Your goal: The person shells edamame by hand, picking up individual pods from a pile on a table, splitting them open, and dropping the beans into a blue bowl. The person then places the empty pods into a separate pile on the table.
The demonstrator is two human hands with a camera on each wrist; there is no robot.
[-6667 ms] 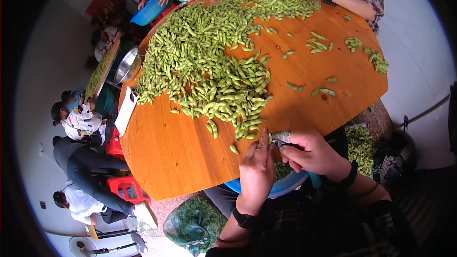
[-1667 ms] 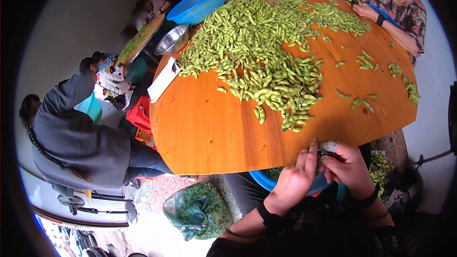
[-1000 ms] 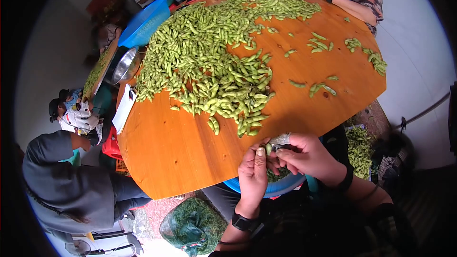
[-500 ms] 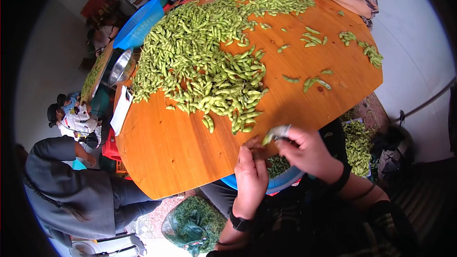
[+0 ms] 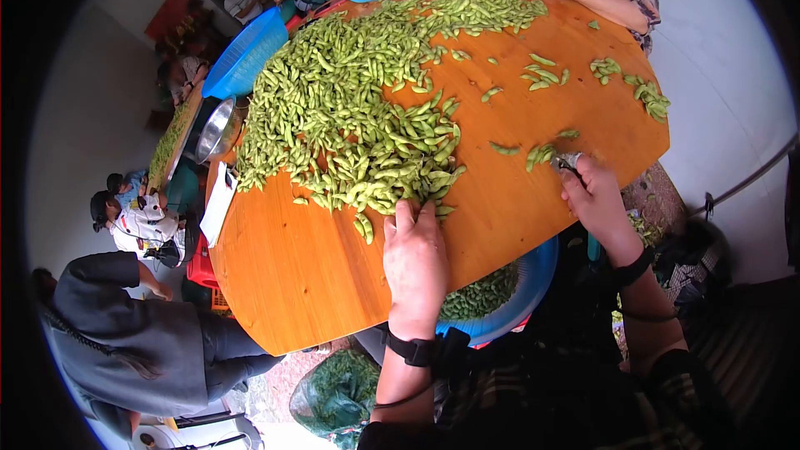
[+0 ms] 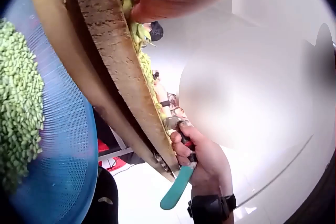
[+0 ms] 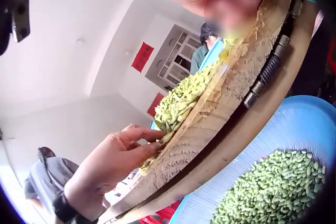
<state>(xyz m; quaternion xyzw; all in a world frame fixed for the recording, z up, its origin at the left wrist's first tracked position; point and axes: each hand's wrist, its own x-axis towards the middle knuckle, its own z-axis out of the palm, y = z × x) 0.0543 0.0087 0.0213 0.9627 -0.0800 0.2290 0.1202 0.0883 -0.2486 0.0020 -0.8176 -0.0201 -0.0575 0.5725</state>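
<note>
My left hand point(image 5: 417, 262) reaches to the near edge of the big pile of green soybean pods point(image 5: 367, 108). In the right wrist view its thumb and fingertips close around a soybean pod point(image 7: 167, 138) at the table edge. My right hand point(image 5: 602, 200), grey wrapping on a finger, is over the right part of the table. It grips a teal-handled tool point(image 6: 178, 188), whose working end is mostly hidden by the fingers. Just past those fingertips lie a few loose pods point(image 5: 540, 156). Below the table edge, a blue mesh basket point(image 5: 546, 271) holds shelled green beans point(image 7: 273, 187).
Small groups of pods point(image 5: 546, 75) lie on the right side of the wooden table point(image 5: 292, 283). A blue basket point(image 5: 246, 54), a steel bowl point(image 5: 218, 129) and a white paper point(image 5: 219, 204) line its left. People sit at the far side; one person point(image 5: 125, 325) is at left.
Both hands were together over the basket, working on a pod. They have parted: the left moved forward to the pile, the right moved right and forward to the loose pods, still with the tool.
</note>
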